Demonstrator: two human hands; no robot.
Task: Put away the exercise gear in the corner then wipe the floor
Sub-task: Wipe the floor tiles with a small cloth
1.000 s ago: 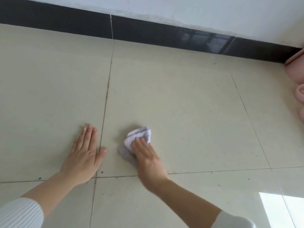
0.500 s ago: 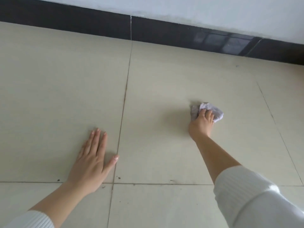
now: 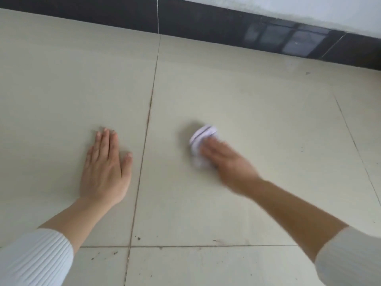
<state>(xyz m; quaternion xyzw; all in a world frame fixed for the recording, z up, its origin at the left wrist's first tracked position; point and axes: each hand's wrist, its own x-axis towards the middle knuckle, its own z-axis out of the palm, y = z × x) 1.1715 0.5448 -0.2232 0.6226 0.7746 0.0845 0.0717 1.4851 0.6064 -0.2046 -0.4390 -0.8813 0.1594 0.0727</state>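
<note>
A crumpled white cloth lies on the pale tiled floor, right of a grout line. My right hand lies on the cloth and presses it to the tile with its fingers stretched forward; the hand is blurred by motion and its thumb is hidden. My left hand rests flat on the tile to the left of the grout line, fingers straight and together, holding nothing. No exercise gear is in view.
A dark skirting board runs along the foot of the white wall at the top. Small dark specks lie near the tile joint in the foreground. Grout lines cross the floor.
My right hand has pulled the cloth back from far right toward me and to the left. The left hand has stayed planted on the floor.
</note>
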